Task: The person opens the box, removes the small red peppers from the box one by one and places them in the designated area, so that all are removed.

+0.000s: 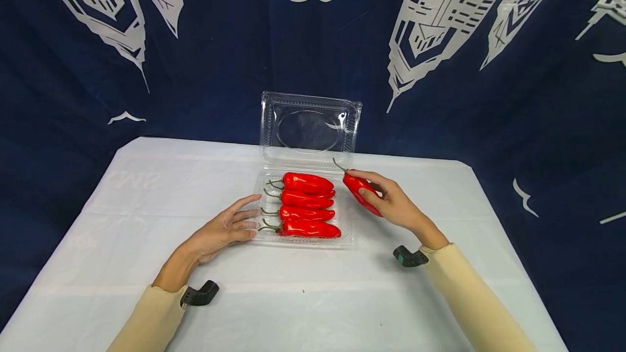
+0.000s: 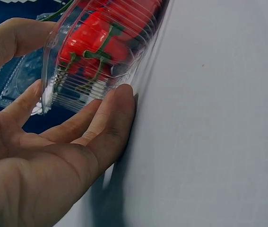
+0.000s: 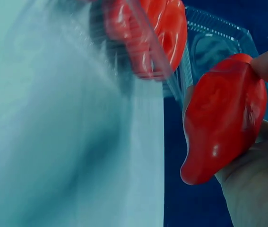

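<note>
The right hand (image 1: 393,200) pinches a red pepper (image 1: 355,188) at the right edge of the clear container (image 1: 348,228), stem end slanting toward the far edge; the row of peppers (image 1: 310,227) inside lies left-to-right. The left hand (image 1: 220,233), fingers extended, touches the left edge.

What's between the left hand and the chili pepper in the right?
Red chili peppers, side by side in the clear plastic clamshell tray; head view shows it.
</note>
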Tool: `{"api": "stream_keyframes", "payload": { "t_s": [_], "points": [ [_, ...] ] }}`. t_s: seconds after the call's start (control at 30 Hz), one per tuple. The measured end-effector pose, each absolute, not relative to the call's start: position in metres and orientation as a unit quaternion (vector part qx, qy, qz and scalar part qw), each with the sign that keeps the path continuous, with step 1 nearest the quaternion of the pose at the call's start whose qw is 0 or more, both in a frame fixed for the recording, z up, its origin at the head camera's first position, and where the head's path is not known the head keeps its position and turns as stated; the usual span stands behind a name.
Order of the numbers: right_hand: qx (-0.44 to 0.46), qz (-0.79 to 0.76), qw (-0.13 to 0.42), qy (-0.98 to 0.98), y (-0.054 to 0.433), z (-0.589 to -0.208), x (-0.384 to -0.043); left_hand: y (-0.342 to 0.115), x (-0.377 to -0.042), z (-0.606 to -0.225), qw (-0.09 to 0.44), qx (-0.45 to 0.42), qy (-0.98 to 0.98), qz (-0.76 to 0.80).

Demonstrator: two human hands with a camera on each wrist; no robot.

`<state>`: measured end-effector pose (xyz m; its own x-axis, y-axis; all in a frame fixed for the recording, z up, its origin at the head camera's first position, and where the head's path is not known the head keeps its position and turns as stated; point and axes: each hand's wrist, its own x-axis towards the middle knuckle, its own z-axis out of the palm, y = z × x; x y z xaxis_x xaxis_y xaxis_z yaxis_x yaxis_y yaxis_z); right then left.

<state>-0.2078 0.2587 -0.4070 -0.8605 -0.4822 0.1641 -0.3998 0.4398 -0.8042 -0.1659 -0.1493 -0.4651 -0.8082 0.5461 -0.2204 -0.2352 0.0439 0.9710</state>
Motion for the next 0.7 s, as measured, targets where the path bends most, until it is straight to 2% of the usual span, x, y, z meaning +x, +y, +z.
{"api": "stream_keyframes", "payload": {
  "t_s": [0.7],
  "points": [
    [-0.126,-0.421,-0.01,0.898,0.314,-0.426,-0.192,-0.149,-0.166,-0.466,0.286,0.116,0.666,0.679]
  ]
}}
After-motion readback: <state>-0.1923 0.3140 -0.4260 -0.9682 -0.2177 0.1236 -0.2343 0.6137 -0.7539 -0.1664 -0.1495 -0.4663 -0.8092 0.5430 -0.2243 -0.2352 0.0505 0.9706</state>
